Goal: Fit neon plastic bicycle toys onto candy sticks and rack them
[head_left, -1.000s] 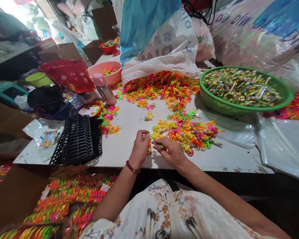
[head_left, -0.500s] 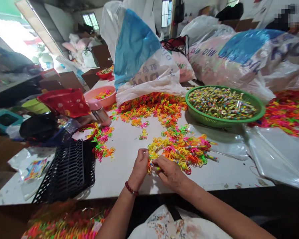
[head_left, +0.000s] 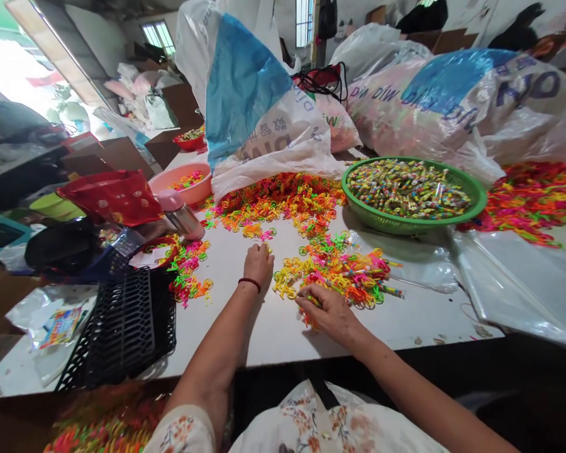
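My left hand [head_left: 259, 263], with a dark red bead bracelet on its wrist, reaches forward over the white table. Its fingers are curled down, and a speck of yellow shows at the fingertips; what they hold is mostly hidden. Closer to me, my right hand [head_left: 329, 309] is closed around a thin, colourful striped stick, partly covered by the fingers. Orange and pink plastic bits [head_left: 310, 319] show just under that hand. Beside both hands spreads a pile of small looped plastic pieces [head_left: 337, 277] in yellow, orange, pink and green, with several striped sticks [head_left: 392, 292] at its right end.
A green basket [head_left: 415, 225] full of small striped sticks stands at the back right. Behind lie big white-and-blue sacks [head_left: 264, 94] and more loops. At left are a pink-lidded bottle [head_left: 183, 217], black plastic baskets [head_left: 122, 314] and a red bag [head_left: 113, 198]. Clear plastic bags [head_left: 514, 277] lie right.
My left hand has moved forward and away from my right hand, to where a small yellow-green piece lay. My right hand has shifted slightly right. The hands were together before.
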A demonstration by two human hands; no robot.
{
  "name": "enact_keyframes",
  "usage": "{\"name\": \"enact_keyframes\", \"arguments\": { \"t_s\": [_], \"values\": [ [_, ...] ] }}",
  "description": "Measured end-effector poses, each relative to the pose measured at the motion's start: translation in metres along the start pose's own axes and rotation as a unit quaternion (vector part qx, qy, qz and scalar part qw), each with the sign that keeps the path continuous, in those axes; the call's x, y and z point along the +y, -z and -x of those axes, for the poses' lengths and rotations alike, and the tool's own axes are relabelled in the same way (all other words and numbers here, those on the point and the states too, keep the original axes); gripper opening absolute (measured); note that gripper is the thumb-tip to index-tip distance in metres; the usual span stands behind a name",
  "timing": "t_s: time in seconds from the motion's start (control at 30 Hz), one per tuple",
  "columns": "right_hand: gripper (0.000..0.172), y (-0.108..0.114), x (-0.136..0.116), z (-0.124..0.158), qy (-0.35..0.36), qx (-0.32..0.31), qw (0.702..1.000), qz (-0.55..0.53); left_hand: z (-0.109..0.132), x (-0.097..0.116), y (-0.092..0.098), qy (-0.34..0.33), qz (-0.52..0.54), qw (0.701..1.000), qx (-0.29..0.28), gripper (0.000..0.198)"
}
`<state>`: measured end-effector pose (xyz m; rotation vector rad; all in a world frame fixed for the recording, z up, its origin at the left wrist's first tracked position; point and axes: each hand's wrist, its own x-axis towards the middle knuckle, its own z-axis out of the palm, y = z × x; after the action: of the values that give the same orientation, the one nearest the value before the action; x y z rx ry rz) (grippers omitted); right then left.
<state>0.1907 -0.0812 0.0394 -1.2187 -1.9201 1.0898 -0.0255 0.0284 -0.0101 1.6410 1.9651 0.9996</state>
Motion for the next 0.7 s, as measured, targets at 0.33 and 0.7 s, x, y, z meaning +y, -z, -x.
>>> {"name": "enact_keyframes", "arguments": {
  "t_s": [0.33, 0.7],
  "values": [
    [0.027, -0.017, 0.003, -0.017, -0.008, -0.025, 0.986, -0.166, 0.056, 0.007, 0.055, 0.22, 0.564, 0.794, -0.056, 0.018],
    [0.014, -0.026, -0.016, 0.002, -0.117, -0.029, 0.979, -0.164, 0.119, 0.01, 0.067, 0.217, 0.551, 0.806, -0.004, 0.018]
  ]
}}
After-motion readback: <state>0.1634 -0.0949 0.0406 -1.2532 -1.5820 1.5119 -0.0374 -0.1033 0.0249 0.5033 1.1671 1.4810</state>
